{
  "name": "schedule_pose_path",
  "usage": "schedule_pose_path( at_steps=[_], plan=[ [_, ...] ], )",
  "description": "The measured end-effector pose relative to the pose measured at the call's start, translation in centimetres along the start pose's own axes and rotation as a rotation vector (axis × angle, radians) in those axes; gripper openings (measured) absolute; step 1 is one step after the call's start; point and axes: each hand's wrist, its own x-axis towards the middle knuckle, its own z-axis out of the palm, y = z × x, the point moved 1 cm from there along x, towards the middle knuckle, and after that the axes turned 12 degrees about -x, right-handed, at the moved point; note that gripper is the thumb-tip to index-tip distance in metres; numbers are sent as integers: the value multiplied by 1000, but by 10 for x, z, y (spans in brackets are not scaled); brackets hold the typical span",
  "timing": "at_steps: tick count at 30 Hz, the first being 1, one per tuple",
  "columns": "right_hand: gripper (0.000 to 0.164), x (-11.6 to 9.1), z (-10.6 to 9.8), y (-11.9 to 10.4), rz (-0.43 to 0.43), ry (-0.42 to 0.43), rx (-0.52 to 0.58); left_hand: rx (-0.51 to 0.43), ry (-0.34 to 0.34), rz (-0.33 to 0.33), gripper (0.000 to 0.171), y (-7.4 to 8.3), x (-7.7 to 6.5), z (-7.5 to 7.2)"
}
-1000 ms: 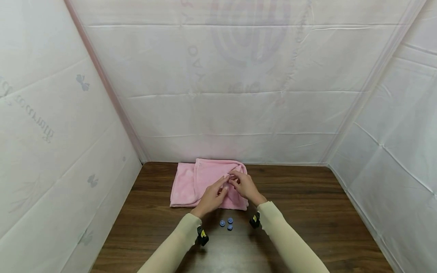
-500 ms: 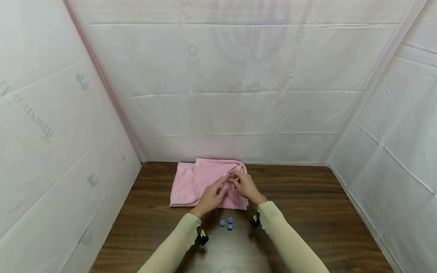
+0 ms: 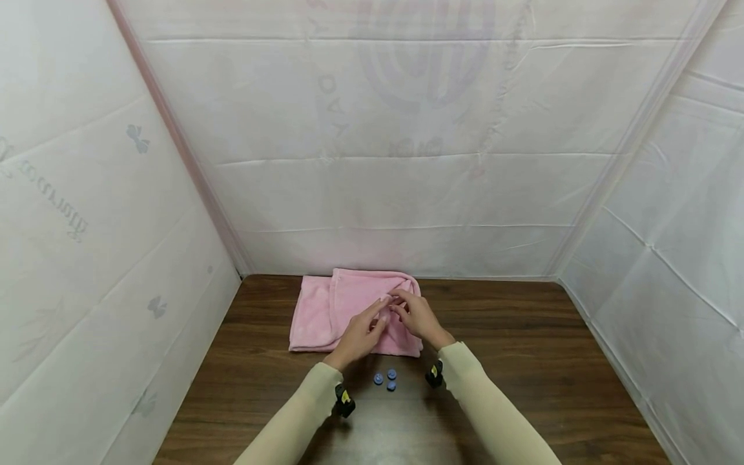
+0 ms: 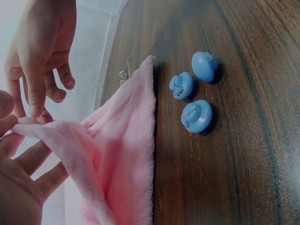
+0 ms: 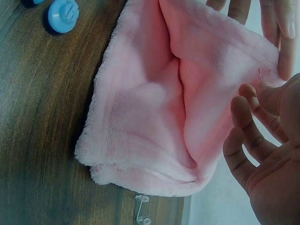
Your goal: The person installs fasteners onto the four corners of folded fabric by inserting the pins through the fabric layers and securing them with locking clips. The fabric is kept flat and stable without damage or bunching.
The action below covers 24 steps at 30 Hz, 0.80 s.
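Note:
A folded pink fleecy cloth (image 3: 316,316) lies at the back of the wooden table. Its near right part is lifted, and my left hand (image 3: 357,336) pinches the raised edge between thumb and fingers. Facing it across that edge, my right hand (image 3: 420,316) pinches a thin metal pin (image 5: 260,75) with thumb and index finger. The pin stands at the cloth's edge; how far it goes into the fabric is hidden. Three blue round plastic pieces lie nearer me, one domed piece (image 4: 203,66) and a slotted piece (image 4: 196,116) among them.
Small clear plastic pieces (image 5: 142,212) with a thin shaft lie on the table beyond the cloth. White printed sheeting (image 3: 407,194) walls the table (image 3: 511,361) at the back and both sides. Dark wrist cameras (image 3: 345,402) sit at both cuffs.

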Motion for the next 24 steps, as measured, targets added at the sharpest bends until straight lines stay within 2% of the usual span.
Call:
schedule_pose_path(
  at_steps=[8,13,22,24],
  plan=[
    [27,1,2,-1,24,-23,-7,21,-3,2,49,2,-1,1],
    [27,1,3,-1,22,-10,-17,24,-8,-3,49,2,-1,2],
    [16,-2,1,-2,60,11,-44,15,-26,9,50,4,-3,2],
    [15,-2,2,-2,60,10,-42,15,-13,2,51,5,-4,1]
  ],
)
